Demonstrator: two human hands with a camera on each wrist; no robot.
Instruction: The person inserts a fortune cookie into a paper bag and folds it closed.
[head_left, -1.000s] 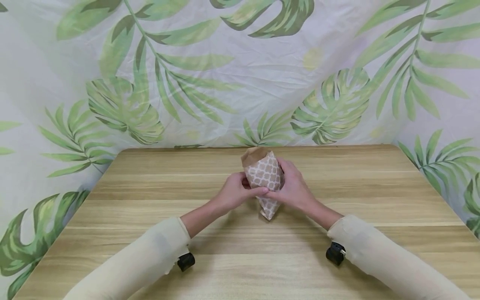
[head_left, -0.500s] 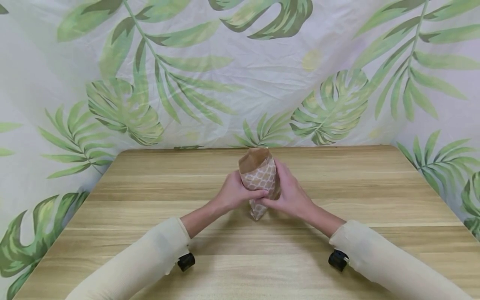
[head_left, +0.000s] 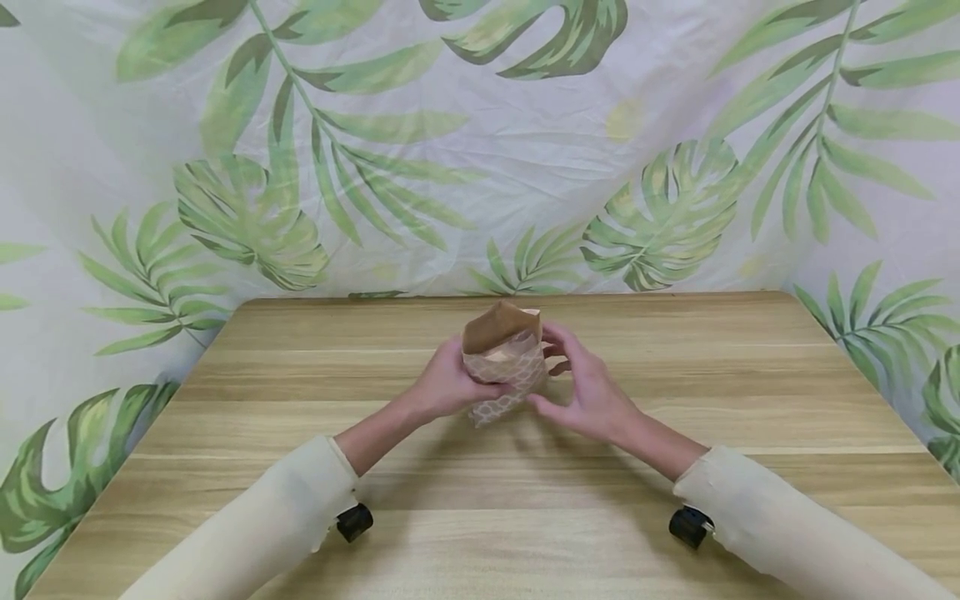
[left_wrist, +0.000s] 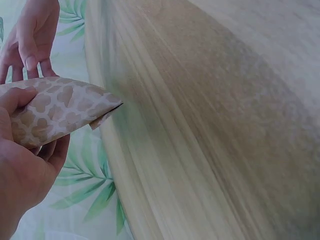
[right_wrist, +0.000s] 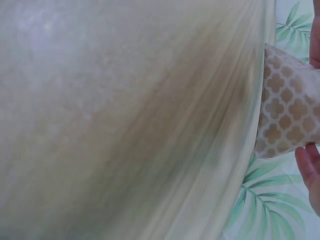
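A paper bag (head_left: 501,371), brown with a white lattice print, is held tilted over the middle of the table, its mouth facing away and up. My left hand (head_left: 442,387) grips it from the left, thumb across the front; in the left wrist view the left hand (left_wrist: 22,165) has its fingers beneath the bag (left_wrist: 65,107). My right hand (head_left: 592,396) is beside the bag's right side, fingers bent loosely and thumb apart from the paper. In the right wrist view, right fingertips (right_wrist: 306,160) show right at the bag's lower edge. The bag's plain brown inside shows at the mouth.
The wood-grain table (head_left: 480,533) spreads under both arms. Behind it hangs a white cloth (head_left: 525,150) with green leaf prints, close to the table's back edge. A small black camera (head_left: 355,522) hangs below the left sleeve, another camera (head_left: 690,527) below the right.
The bag has shifted left and turned, its mouth now showing wider and its pointed bottom swinging left. The right hand has loosened from the bag and moved slightly right; the left hand keeps its grip.
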